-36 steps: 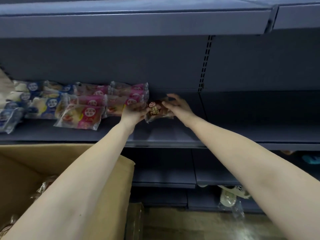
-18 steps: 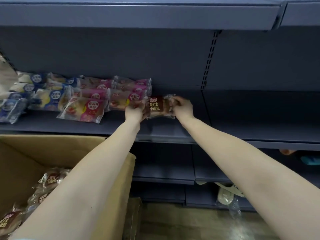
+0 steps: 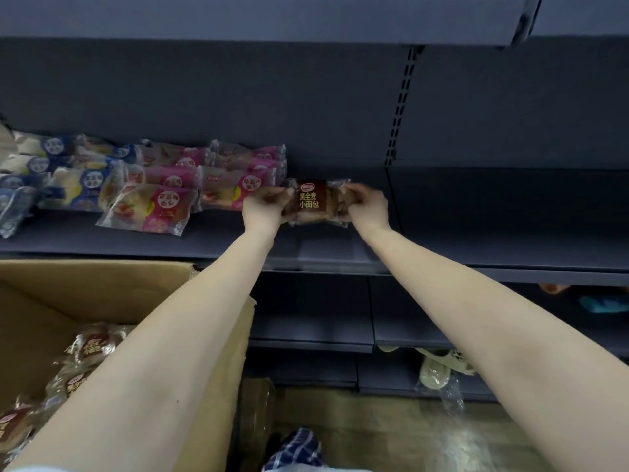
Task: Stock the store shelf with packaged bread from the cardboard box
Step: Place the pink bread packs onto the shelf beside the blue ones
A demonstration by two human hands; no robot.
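Across the upper half of view, the dark grey shelf [image 3: 442,247] is running wide from 9 to 3 o'clock. Cardboard box [image 3: 102,287] is sitting open at 8 o'clock, with more brown packs [image 3: 92,345] lying loose inside. Pink packs [image 3: 177,175] and blue packs [image 3: 81,187] are lying in overlapping rows toward 10 o'clock, labels up.

Brown bread pack [image 3: 309,199] is hanging low over the shelf board near centre, label up. Its left end is just beside the nearest pink pack. Whether its underside is touching the board, I cannot tell.

Left hand [image 3: 263,207] is pinching the pack's 9 o'clock end and right hand [image 3: 367,206] its 3 o'clock end. Each grip is grasping wrapper, fingers curled round it.

Judgement on doing the step well:
- **Hold:** the pack is looking soft, so both grips should be sitting on the crimped wrapper ends, not squeezing the bread.
- **Placement:** lowering it flat, label up, squared to the pink row at 9 o'clock, is looking like the tidy finish. Pushing it toward 12 o'clock would be leaving front room for later packs.
- **Risk:** sliding leftward could be nudging the front pink pack [image 3: 153,211], which is lying skewed toward 7 o'clock.
- **Release:** letting go of both ends together, once the pack is resting, should be stopping it from twisting.
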